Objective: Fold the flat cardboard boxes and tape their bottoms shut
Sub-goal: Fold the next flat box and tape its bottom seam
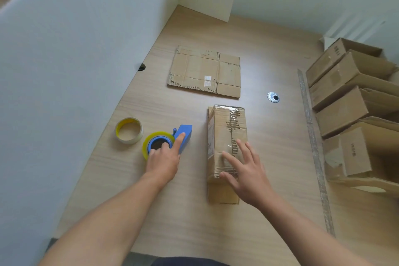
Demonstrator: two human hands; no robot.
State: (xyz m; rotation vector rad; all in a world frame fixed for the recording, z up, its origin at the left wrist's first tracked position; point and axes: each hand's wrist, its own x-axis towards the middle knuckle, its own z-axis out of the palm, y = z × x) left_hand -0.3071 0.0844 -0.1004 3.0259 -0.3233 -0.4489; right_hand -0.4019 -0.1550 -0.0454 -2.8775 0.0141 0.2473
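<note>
Nearest: R hand (246, 170) is open, fingers spread, lying flat on the near end of the folded box (226, 147), approx mid-desk (194, 211), taped bottom facing up. L hand (164, 162) rests on the blue tape dispenser (172, 140) just left of the box. Its index finger is straight along the blue body and the others are bent over the roll hub; can't tell if that's a real grip.

Handling, as a guess: the box looks light and empty. It's stiff corrugated board, but the flap edges are ragged and worn, and the clear tape along the seam is glossy, prob. slick. Best hold is across the narrow width w/ palms on the side walls, not on the seam.

Left of the dispenser is a spare tape roll (129, 130). Farther back lies one flat cardboard box (205, 71), not yet folded. A cable grommet (273, 97) is to its right, and finished boxes (349, 103) are stacked along the right edge.
</note>
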